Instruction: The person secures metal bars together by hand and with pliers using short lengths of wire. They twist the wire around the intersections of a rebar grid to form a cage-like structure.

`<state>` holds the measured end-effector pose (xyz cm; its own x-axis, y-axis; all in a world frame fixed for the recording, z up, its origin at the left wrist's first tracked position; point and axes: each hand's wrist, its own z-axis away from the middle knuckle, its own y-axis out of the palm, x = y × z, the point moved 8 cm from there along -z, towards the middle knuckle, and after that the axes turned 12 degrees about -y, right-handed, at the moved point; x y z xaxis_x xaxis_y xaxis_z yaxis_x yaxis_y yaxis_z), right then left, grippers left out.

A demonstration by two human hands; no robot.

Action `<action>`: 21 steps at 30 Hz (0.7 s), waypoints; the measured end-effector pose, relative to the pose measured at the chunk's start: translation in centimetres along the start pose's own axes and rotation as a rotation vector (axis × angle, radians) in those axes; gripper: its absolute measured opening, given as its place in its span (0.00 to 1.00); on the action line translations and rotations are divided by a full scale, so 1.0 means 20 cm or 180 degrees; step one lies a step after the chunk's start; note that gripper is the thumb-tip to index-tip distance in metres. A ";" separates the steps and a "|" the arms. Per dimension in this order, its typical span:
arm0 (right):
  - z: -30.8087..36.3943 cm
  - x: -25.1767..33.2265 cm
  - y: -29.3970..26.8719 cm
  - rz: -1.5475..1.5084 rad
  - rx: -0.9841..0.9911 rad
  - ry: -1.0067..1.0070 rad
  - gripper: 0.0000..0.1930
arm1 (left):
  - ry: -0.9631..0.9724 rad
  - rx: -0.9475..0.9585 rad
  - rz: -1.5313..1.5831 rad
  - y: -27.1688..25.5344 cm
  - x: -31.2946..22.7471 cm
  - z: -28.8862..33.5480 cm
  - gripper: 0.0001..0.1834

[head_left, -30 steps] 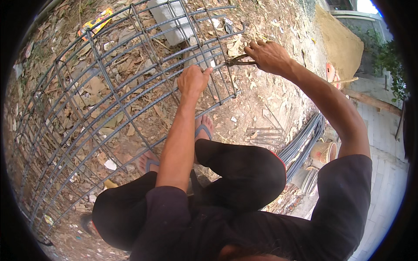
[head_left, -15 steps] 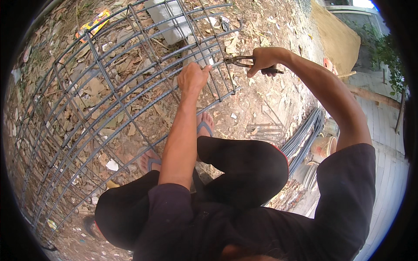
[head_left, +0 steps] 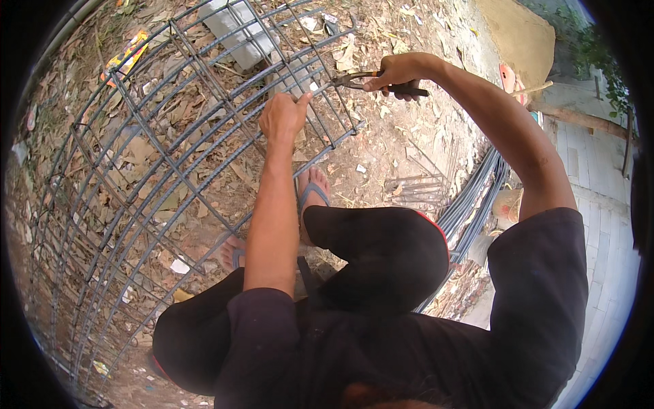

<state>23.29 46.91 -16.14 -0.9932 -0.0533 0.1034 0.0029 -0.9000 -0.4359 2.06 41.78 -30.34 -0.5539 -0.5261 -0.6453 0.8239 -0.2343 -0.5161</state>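
A long cage of ribbed steel bars [head_left: 180, 172] runs across the left side over leaf-strewn ground. At its near right end my left hand [head_left: 281, 117] is closed in a fist, thumb toward the right. From the thumb a thin grey rod [head_left: 319, 91] reaches to the jaws of the pliers [head_left: 343, 81]; whether it belongs to the cage I cannot tell. My right hand [head_left: 402, 73] is wrapped round the dark and orange handles of these pliers, which are spread apart. The jaws are at the cage's end bars; what they bite on is too small to make out.
Grey concrete blocks [head_left: 238, 37] lie under the cage's far side. A yellow-red wrapper [head_left: 126, 58] is on the ground at far left. To the right are loose thin bars [head_left: 417, 191], a bundle of long dark rods [head_left: 471, 199] and a bucket [head_left: 505, 206]. My sandalled feet [head_left: 315, 185] are beside the cage.
The whole view has shifted, so cage, hands and pliers appear further left and slightly higher. Both hands keep their grips, and the plier handles remain spread.
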 end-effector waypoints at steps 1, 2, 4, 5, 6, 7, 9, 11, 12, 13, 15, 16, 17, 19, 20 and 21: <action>0.00 -0.01 0.00 0.0532 -0.0043 0.0025 0.32 | 0.0002 -0.0042 -0.0003 0.00 0.00 0.00 0.28; 0.01 -0.02 0.01 0.0888 -0.0239 -0.0063 0.32 | 0.0007 -0.0043 -0.0003 0.00 0.00 -0.01 0.28; 0.02 0.01 0.02 0.2136 -0.0907 -0.0428 0.17 | -0.0016 -0.0060 -0.0029 0.00 0.00 -0.01 0.28; 0.02 0.03 0.02 0.2603 -0.1379 -0.0469 0.12 | -0.0036 -0.0059 -0.0032 0.00 0.00 -0.01 0.28; 0.10 0.14 0.02 0.3122 -0.2334 -0.1352 0.06 | -0.0031 -0.0084 -0.0082 0.00 0.00 -0.01 0.28; 0.12 0.14 0.03 0.3182 -0.2573 -0.1544 0.06 | 0.0000 -0.0099 -0.0099 0.00 0.00 -0.01 0.28; 0.08 0.09 0.07 0.3349 -0.2140 -0.1467 0.09 | 0.0056 -0.0137 -0.0166 0.00 -0.01 0.00 0.28; 0.04 -0.01 0.04 0.2137 -0.1725 -0.1213 0.11 | 0.0109 -0.0136 -0.0078 -0.01 -0.02 0.01 0.26; 0.00 -0.08 0.08 0.0905 -0.1136 -0.0977 0.14 | 0.0120 -0.0185 -0.0106 -0.02 -0.01 0.00 0.26; -0.02 -0.14 0.14 -0.0248 -0.0661 -0.0635 0.16 | 0.0205 -0.0215 -0.0032 -0.03 -0.02 0.00 0.25; 0.00 -0.10 0.18 -0.0405 -0.0521 -0.0825 0.16 | 0.0288 -0.0275 -0.0009 -0.05 0.00 0.00 0.25; 0.02 -0.12 0.16 0.0259 -0.0945 -0.0634 0.15 | 0.0341 -0.0243 0.0065 -0.06 0.00 -0.01 0.24; 0.05 -0.15 0.17 0.0878 -0.1217 -0.0372 0.14 | 0.0378 -0.0193 0.0128 -0.06 0.01 -0.01 0.24; 0.08 -0.23 0.22 0.0939 -0.1610 -0.0239 0.16 | 0.0395 -0.0274 0.0128 -0.07 0.03 -0.02 0.24; 0.09 -0.29 0.28 0.0693 -0.1609 -0.0356 0.17 | 0.0366 -0.0271 0.0105 -0.07 0.04 -0.02 0.24; 0.12 -0.36 0.32 0.0465 -0.1783 -0.0602 0.18 | 0.0429 -0.0316 0.0124 -0.07 0.03 -0.02 0.24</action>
<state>30.72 40.60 -17.55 -0.9491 -0.2812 0.1418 0.0249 -0.5160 -0.8562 0.44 42.09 -30.22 -0.5383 -0.4173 -0.7322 0.8328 -0.1303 -0.5380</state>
